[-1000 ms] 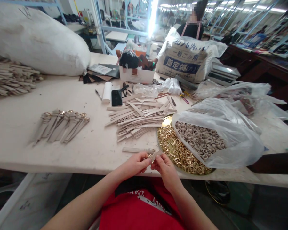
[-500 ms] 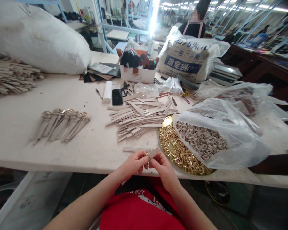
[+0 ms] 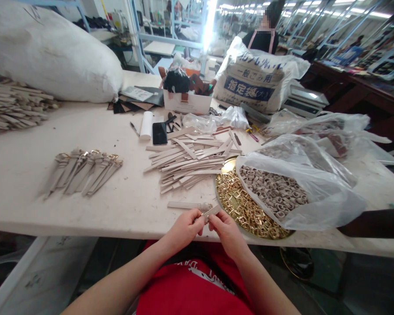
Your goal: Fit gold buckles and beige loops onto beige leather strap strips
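The left hand and the right hand nearly meet over the near edge of the worktop, both pinching a pale strip between thumb and fingers; whether metal is also in the grip, I cannot tell. That piece looks in progress. Just beyond the hands lies 1 fitted strap, with what seems a loop near its right end. Well to the left of the hands, the row of buckled straps appears done. Plenty seems left: loose strips ahead of the hands, gold buckles on a round tray to their right, and small loops in a translucent bag overlapping it. A further heap of strips sits far left.

Beyond the hands to the right, the printed bag reads 一般ごみ用 and 指定袋(大); its top line is creased, only partly legible. White lettering on the red garment, below the hands, is broken by folds. The white sack, far left, bears an unreadable mark.
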### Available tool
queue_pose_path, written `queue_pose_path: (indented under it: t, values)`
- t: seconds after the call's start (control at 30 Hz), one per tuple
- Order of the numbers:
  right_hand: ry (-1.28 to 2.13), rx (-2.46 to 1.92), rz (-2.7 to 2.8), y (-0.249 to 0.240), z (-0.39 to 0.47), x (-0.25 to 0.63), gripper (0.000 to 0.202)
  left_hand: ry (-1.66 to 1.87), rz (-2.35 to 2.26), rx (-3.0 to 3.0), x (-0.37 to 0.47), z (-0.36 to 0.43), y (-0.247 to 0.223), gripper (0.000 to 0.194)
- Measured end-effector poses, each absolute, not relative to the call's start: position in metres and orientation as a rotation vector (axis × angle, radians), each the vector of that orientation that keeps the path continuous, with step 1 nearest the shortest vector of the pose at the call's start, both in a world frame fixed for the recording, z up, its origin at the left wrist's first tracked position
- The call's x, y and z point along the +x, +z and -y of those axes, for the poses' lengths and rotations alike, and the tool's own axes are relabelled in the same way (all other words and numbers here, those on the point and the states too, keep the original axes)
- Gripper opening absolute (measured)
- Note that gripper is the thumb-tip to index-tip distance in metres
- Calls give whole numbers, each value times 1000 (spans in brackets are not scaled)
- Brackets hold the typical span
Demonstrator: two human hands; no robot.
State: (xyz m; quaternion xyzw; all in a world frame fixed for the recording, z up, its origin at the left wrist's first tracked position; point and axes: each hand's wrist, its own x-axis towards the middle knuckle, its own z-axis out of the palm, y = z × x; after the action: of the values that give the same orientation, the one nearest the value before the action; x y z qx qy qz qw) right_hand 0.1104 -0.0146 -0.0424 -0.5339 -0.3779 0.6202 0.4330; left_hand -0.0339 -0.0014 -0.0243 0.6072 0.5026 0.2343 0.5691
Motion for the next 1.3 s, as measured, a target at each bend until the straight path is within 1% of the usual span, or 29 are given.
queue_pose_path:
  t: [0.07, 0.1, 0.2, 0.23, 0.27, 0.3, 0.4, 0.47, 0.63, 0.73, 0.87, 0.97, 1.17, 1.23, 1.3]
  values:
    - [1501, -1368, 1053, -42, 14, 112, 14, 559, -1194, 1427, -33, 2, -27, 24]
    - [1425, -1403, 1133, -42, 15, 112, 13, 563, -1204, 1428, -33, 2, -28, 23]
    - [1004, -1522, 1393, -42, 17, 111, 10, 578, -1235, 1453, -33, 3, -31, 24]
    - [890, -1546, 1441, -42, 17, 111, 9, 578, -1241, 1470, -34, 2, -30, 25]
    - [844, -1557, 1462, -42, 17, 111, 9, 574, -1241, 1487, -35, 2, -29, 27]
    - [881, -1557, 1463, -42, 16, 111, 10, 565, -1233, 1501, -36, 1, -28, 29]
    - [1200, -1488, 1382, -42, 13, 116, 14, 498, -1178, 1469, -38, -3, -25, 33]
    - [1326, -1414, 1336, -40, 11, 120, 16, 467, -1136, 1395, -37, -6, -27, 34]
    - [1335, -1403, 1356, -35, 12, 128, 16, 456, -1088, 1290, -26, -7, -35, 34]
    - [1409, -1366, 1283, -37, 10, 129, 16, 439, -1133, 1427, -22, -6, -29, 32]
    - [1421, -1336, 1238, -40, 8, 130, 16, 466, -1165, 1609, -24, -6, -19, 28]
    - [1418, -1319, 1302, -39, 11, 130, 15, 441, -1100, 1464, -26, -8, -24, 30]
    - [1193, -1400, 1566, -24, 19, 132, 9, 551, -1033, 1190, -21, -12, -49, 32]
    - [1209, -1376, 1623, -20, 21, 134, 9, 601, -1043, 1154, -20, -11, -49, 28]
    - [1272, -1338, 1695, -20, 20, 141, 12, 614, -1028, 1186, -21, -9, -44, 36]
